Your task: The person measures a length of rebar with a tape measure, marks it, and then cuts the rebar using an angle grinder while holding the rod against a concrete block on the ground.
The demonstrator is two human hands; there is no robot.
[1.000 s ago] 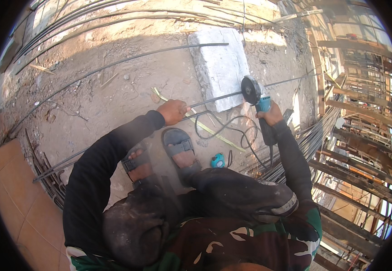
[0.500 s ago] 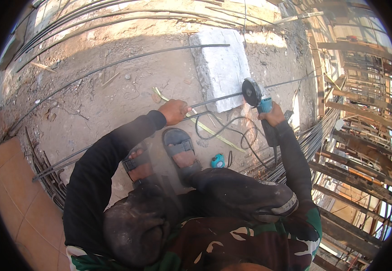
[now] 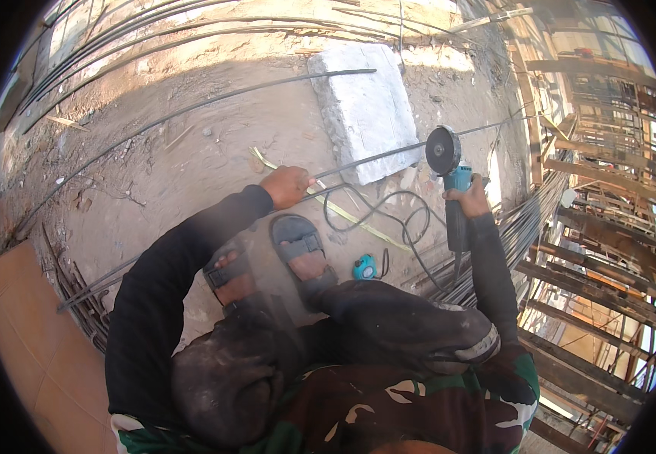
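Observation:
My left hand (image 3: 286, 186) is closed around a thin steel rebar (image 3: 377, 157), with a second bar showing just below it. The rebar slants up to the right across a pale concrete block (image 3: 366, 110). In my right hand (image 3: 472, 198) is a teal and black angle grinder (image 3: 458, 178), gripped by its body. Its dark disc (image 3: 442, 150) stands at the rebar just right of the block; whether they touch I cannot tell. The grinder's black cable (image 3: 381, 208) loops on the ground. A teal tape measure (image 3: 364, 266) lies beside my sandalled foot (image 3: 301, 253).
Another long rebar (image 3: 192, 107) curves over the ground, its end on the block. A yellow-green strip (image 3: 362, 225) lies under the cable. Bundled rods (image 3: 506, 246) and wooden timbers (image 3: 600, 174) fill the right side. Orange tiles (image 3: 33, 333) edge the lower left.
The grinder in my right hand has shifted right and slightly up along the rebar. Sparks seen below the disc earlier no longer show. My left hand keeps its grip, barely moved.

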